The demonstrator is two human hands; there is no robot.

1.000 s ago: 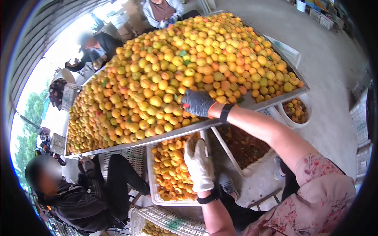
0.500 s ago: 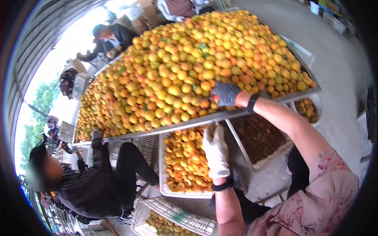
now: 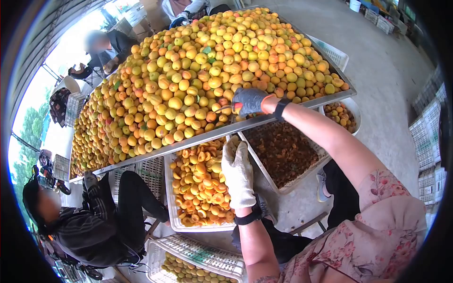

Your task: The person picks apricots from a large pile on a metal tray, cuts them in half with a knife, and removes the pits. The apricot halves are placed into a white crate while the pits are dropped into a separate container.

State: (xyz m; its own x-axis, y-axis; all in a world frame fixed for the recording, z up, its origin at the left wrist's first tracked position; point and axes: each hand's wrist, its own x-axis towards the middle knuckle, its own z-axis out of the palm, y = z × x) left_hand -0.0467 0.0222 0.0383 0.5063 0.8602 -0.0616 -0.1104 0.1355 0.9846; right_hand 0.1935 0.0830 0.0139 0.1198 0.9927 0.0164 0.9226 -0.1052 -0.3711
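Apricots (image 3: 188,89) lie heaped on a large metal-rimmed table (image 3: 198,137). My right hand (image 3: 251,102), in a grey glove, is closed at the heap's near edge; a slim pointed tool (image 3: 223,109) sticks out from its fingers. Below the rim, my left hand (image 3: 239,177) wears a white knitted glove. Its fingers are curled together, and what they hold, if anything, is hidden. Beside and under it, a white crate (image 3: 172,213) is full of halved apricots (image 3: 200,184). To its right stands a tray (image 3: 278,188) of dark brown pieces (image 3: 283,153), possibly pits.
At the left, a person in dark clothes (image 3: 94,231) sits close to the table. Two more people are along its far side. A crate of apricots (image 3: 193,252) stands low in front, and a tub of fruit (image 3: 339,115) sits at the right corner. Stacked crates (image 3: 427,137) line the right.
The view has shifted, so the table and crates appear farther left. My left hand's fingers, formerly a little apart, are now curled closer together. My right hand stays at the heap's near edge.
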